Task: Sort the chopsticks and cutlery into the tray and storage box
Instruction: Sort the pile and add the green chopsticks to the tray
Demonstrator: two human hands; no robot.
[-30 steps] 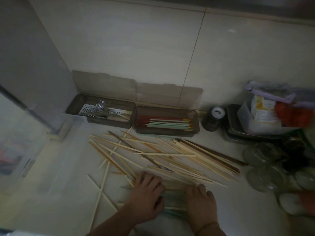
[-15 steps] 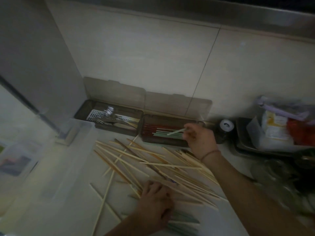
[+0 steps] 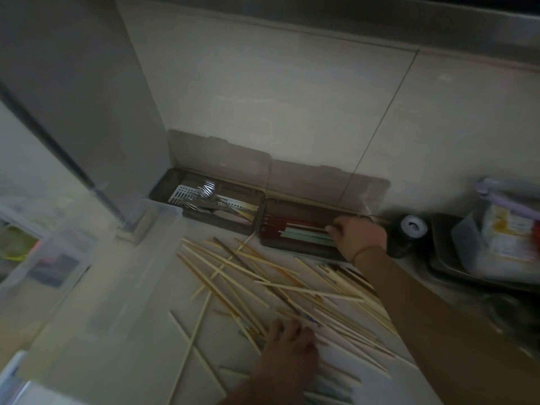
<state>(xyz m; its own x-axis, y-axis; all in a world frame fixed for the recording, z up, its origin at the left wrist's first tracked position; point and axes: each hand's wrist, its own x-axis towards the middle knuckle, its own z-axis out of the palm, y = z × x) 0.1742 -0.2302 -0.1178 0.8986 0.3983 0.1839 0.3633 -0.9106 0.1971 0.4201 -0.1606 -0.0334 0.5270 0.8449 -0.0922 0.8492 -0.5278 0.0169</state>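
Two brown boxes with raised lids stand against the wall. The left box [image 3: 163, 185] holds metal cutlery [image 3: 206, 190]. The right box [image 3: 292, 249] holds red chopsticks [image 3: 286, 222] and green chopsticks [image 3: 304, 236]. My right hand [image 3: 359, 238] lies over that box's right end, fingers curled on the green chopsticks' ends. Loose wooden chopsticks [image 3: 263, 276] are scattered over the counter in front. My left hand [image 3: 289, 346] rests on the near part of this pile, fingers spread. A few more green chopsticks [image 3: 330, 384] lie beside it.
A clear plastic bin [image 3: 152, 229] stands at the left, close to the cutlery box. A dark round jar [image 3: 412, 226] sits right of the chopstick box. Further right, a metal tray [image 3: 444, 258] carries a clear container with packets [image 3: 508, 229].
My right hand left the pile carrying a green chopstick, reached the right box and has now lowered into its right end. My left hand stayed on the pile.
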